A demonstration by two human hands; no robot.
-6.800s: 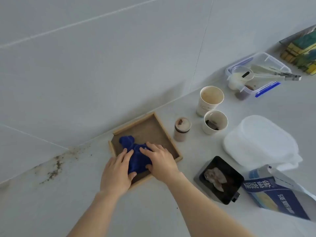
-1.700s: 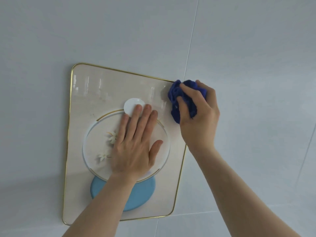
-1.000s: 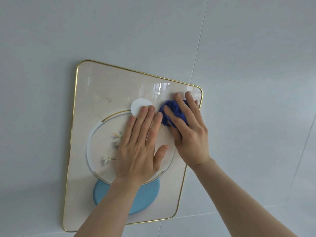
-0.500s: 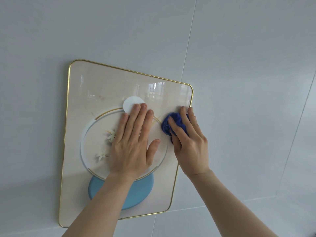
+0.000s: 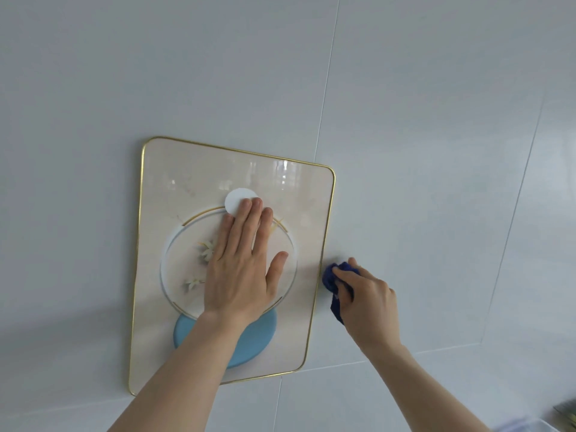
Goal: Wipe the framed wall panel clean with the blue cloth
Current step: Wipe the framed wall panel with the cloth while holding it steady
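Left hand flat on the panel, right hand holding the cloth at its right edge.

The panel (image 5: 174, 275), cream with a thin gold frame, hung tilted on a pale grey tiled wall (image 5: 405, 120); its picture showed a ring, small white flowers, a white disc and a blue disc. The left hand (image 5: 241, 269) lay palm-down over the ring, fingers (image 5: 249, 219) stretched open and close together, tips touching the white disc, gripping nothing. Just right of the frame, the right hand (image 5: 369, 300) had its fingers closed around the bunched cloth (image 5: 332, 277), which pressed against the wall beside the panel's right edge.
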